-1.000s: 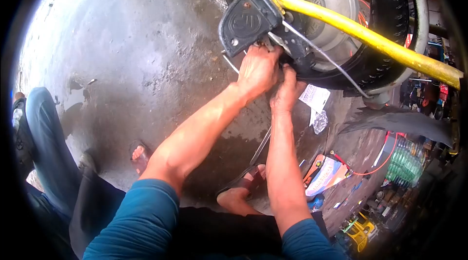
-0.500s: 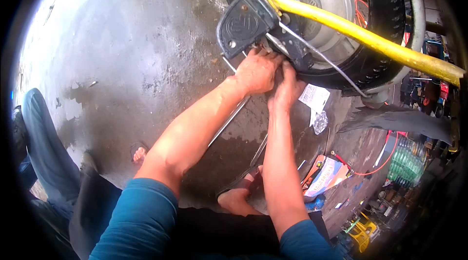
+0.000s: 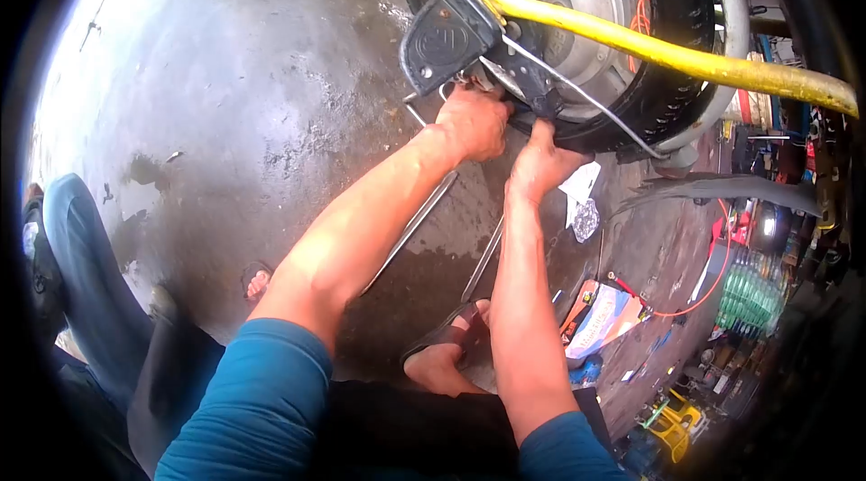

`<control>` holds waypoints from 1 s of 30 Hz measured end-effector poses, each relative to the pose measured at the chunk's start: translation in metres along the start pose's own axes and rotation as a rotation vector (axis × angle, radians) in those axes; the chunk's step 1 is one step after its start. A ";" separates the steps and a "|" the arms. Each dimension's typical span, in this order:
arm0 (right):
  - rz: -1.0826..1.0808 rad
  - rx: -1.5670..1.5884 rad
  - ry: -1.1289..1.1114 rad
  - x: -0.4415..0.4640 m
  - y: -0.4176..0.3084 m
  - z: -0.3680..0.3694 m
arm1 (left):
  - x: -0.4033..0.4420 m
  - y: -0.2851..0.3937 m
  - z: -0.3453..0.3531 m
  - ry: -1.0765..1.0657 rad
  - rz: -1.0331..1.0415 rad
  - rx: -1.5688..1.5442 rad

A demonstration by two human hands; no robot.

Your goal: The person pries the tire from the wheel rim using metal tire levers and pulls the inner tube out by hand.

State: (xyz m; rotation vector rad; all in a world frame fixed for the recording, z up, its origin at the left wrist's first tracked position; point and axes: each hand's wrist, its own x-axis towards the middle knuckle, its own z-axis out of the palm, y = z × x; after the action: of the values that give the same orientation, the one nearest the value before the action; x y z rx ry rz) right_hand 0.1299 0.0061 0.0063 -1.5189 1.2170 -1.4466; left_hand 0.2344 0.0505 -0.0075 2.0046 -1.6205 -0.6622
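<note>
My left hand (image 3: 474, 122) is curled beneath a black plastic cover (image 3: 451, 37) beside a wheel. Its fingertips are hidden among metal parts there, so what they grip does not show. Just right of it, my right hand (image 3: 543, 163) reaches up to the lower edge of the black tire (image 3: 600, 134), near a dark bracket (image 3: 541, 100). One digit points up against that edge; the other fingers are mostly hidden. A thin metal rod (image 3: 586, 95) runs diagonally past the tire. The pale metal wheel hub (image 3: 586, 3) shows behind a yellow tube (image 3: 667, 48).
A paper leaflet (image 3: 579, 183) and a crumpled clear packet (image 3: 585, 220) lie below the tire. Toward the lower right are a printed box (image 3: 606, 320), a red hose (image 3: 690, 311), green bottles (image 3: 750, 296) and a yellow object (image 3: 675, 431). Another person's leg (image 3: 95, 255) is at left.
My right hand has moved away from my left, slightly right and down, leaving a gap. My left hand stays under the cover. The view has shifted a little.
</note>
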 end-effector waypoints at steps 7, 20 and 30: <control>0.053 0.085 -0.203 0.002 0.005 -0.017 | 0.013 -0.010 0.007 -0.075 0.034 -0.276; 0.060 0.127 -0.269 0.002 -0.006 -0.019 | 0.009 0.024 0.051 0.575 -0.228 -0.709; 0.099 0.107 -0.331 0.003 -0.018 -0.024 | -0.042 0.026 0.006 0.450 -0.170 -0.688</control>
State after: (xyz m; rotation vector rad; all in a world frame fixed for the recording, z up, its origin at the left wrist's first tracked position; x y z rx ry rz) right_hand 0.1086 0.0119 0.0273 -1.5296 0.9850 -1.1236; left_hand 0.2040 0.0865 0.0074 1.6198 -0.8147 -0.6526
